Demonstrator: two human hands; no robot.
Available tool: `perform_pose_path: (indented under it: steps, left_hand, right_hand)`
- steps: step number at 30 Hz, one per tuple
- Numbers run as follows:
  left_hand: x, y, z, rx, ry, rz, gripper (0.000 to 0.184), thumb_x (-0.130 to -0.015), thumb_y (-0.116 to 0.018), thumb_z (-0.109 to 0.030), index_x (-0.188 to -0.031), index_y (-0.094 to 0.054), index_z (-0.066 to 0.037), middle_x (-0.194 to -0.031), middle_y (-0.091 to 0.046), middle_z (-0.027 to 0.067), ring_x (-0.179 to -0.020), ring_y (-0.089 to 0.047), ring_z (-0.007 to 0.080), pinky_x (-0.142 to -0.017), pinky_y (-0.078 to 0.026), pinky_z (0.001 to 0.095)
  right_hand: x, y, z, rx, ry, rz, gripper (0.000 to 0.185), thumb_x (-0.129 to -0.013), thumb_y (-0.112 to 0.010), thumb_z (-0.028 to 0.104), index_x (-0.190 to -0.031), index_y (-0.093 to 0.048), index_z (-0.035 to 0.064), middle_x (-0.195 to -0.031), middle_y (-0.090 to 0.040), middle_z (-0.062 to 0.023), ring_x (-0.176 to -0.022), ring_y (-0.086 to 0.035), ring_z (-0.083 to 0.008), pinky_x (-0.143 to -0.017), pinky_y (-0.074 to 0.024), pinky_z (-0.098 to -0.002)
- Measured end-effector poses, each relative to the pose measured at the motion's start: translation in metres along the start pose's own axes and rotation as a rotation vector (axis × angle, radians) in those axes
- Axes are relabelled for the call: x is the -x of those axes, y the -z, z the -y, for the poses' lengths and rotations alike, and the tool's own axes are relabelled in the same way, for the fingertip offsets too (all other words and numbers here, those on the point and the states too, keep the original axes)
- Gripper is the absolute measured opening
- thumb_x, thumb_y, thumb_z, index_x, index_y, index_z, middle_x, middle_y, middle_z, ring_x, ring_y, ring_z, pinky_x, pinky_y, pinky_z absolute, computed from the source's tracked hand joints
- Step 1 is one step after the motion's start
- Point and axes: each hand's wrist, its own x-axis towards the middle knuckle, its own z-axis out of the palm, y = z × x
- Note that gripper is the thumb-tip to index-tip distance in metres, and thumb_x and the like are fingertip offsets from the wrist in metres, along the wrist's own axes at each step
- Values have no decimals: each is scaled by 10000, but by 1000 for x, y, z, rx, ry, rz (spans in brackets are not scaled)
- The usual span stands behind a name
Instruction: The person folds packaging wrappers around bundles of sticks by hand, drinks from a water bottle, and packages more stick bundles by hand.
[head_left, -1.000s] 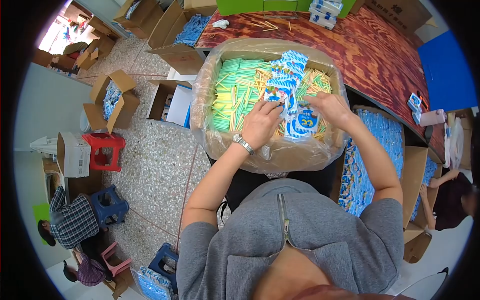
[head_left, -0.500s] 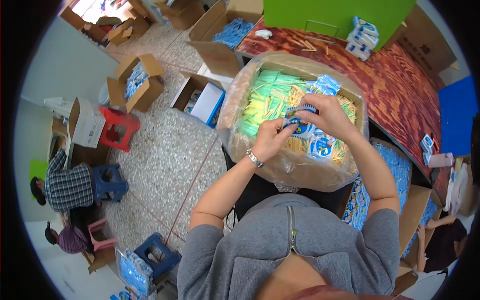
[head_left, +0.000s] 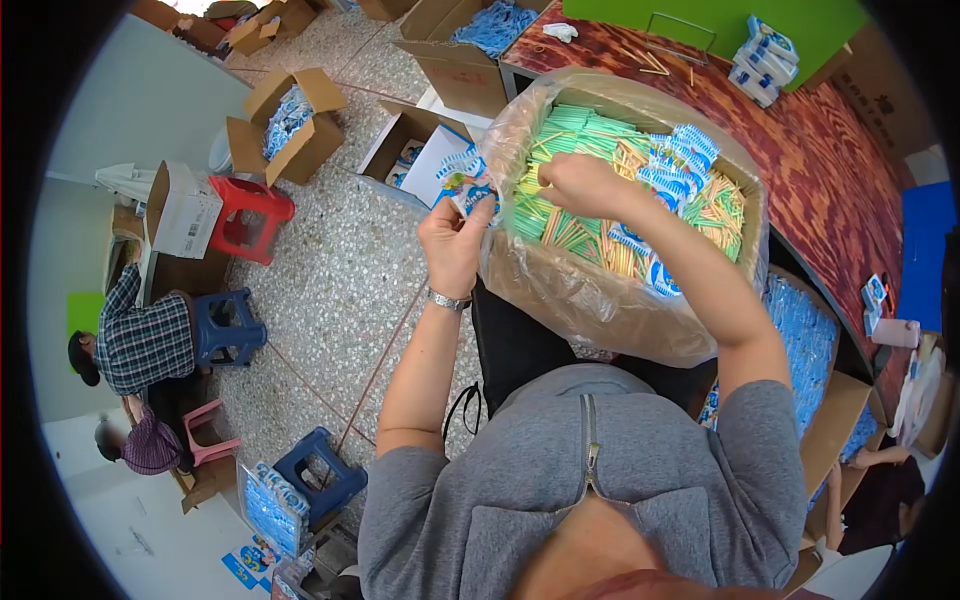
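Observation:
My left hand [head_left: 452,245] is closed on a blue-and-white printed packet [head_left: 462,165], holding it by its lower part just outside the left rim of a plastic-lined carton [head_left: 600,310]. Inside that carton lie many thin green sticks [head_left: 575,130] and pale yellow sticks [head_left: 628,158]. My right hand [head_left: 590,187] hangs over the sticks with its fingers curled down; whatever they grip, if anything, is hidden. Several blue-and-white packets [head_left: 685,152] rest on the sticks beyond my right hand and partly beneath its wrist.
A small open box [head_left: 430,160] with packets stands left of the carton. A wood-patterned table [head_left: 790,180] carries loose sticks and stacked packs [head_left: 762,65]. Packets fill a carton [head_left: 800,330] at my right. Co-workers sit at left and lower right. A red stool [head_left: 250,215] stands at left.
My hands were together at a packet over the carton. Now they are apart: the left has moved left with a packet past the rim, and the right has shifted over the green sticks.

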Motion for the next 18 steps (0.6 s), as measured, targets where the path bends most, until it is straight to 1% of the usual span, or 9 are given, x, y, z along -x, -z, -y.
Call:
perform_pose_path:
  steps: [1,4,7,10,13,16,18]
  left_hand:
    - [-1,2,1,0,-8,0,113,-852,-723,-76,-921,-680,2,-844,-676,-10,-712,-571,32,-619,-460,217]
    - [1,3,2,-26,-3,8,117,-858,-720,-85,-930,-682,-2,-848,-675,-14,-721,-572,29,-628,-459,214]
    - [1,5,5,-33,10,17,123,-862,-721,-99,-934,-684,-7,-845,-672,-20,-721,-568,23,-628,-454,208]
    - [1,3,7,-3,17,23,128,-865,-719,-109,-939,-686,-10,-846,-673,-22,-717,-562,17,-621,-447,204]
    - [-2,4,6,-11,22,29,133,-867,-718,-113,-946,-688,-11,-853,-677,-19,-720,-565,18,-621,-446,202]
    - [-3,5,9,-3,33,34,142,-868,-718,-115,-959,-688,-10,-860,-680,-15,-725,-568,21,-628,-449,201]
    - [-4,2,9,6,29,40,150,-868,-718,-117,-966,-688,-8,-862,-680,-13,-726,-569,21,-630,-449,200]
  right_hand:
    - [-5,-5,4,59,-18,32,280,-853,-646,278,-961,-646,20,-997,-632,-169,-961,-628,-345,-767,-524,-452]
    - [-18,-11,15,168,-85,26,288,-834,-668,269,-979,-634,23,-1024,-613,-169,-981,-610,-351,-761,-526,-455]
    - [-21,-17,16,180,-16,-21,335,-823,-696,305,-979,-586,30,-1013,-601,-160,-993,-597,-341,-742,-533,-457]
    - [-24,-24,17,240,-33,43,310,-813,-692,284,-970,-589,37,-1006,-600,-156,-991,-599,-329,-736,-531,-451]
    - [-25,-23,15,215,-3,70,266,-780,-664,201,-989,-621,42,-1012,-613,-141,-993,-603,-314,-739,-530,-434]
    - [-22,-17,20,263,-57,34,188,-774,-628,159,-920,-659,45,-975,-627,-126,-966,-615,-302,-733,-534,-426]
    - [-25,-18,23,303,-59,65,164,-790,-602,151,-893,-687,57,-972,-642,-123,-955,-622,-298,-727,-536,-420]
